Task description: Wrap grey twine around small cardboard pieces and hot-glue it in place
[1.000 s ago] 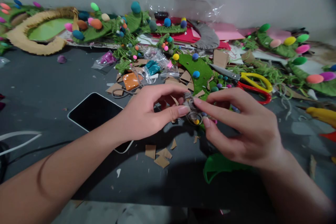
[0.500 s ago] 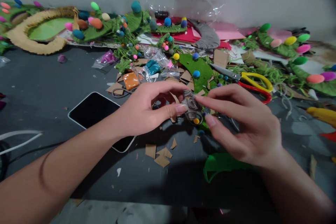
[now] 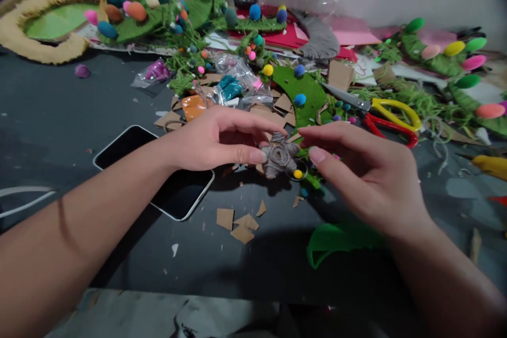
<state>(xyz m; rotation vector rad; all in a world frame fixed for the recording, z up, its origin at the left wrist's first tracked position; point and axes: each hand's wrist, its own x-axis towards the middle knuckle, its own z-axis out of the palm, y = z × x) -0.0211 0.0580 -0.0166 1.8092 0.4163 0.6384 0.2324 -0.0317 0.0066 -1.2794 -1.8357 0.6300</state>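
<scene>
A small star wrapped in grey yarn (image 3: 279, 156) is pinched at its left side between the thumb and fingers of my left hand (image 3: 214, 140). Just right of the star, my right hand (image 3: 368, 174) has its thumb and index finger apart, with nothing between them. A yellow bead (image 3: 298, 174) shows below the star's right edge. Behind the hands lies a green felt crescent (image 3: 307, 92) with blue and yellow balls. A dark phone with a white edge (image 3: 184, 195) sits partly under my left forearm.
Scissors with yellow and red handles (image 3: 390, 116) lie beyond my right hand. Cardboard scraps (image 3: 225, 218) and a green felt piece (image 3: 340, 237) are near the front. Along the wall are a beige ring (image 3: 43, 53), decorated green crescents and plastic bags (image 3: 154, 71).
My right fingers have come off the star and opened slightly. The star now faces up more fully in my left hand. The whole view has shifted a little.
</scene>
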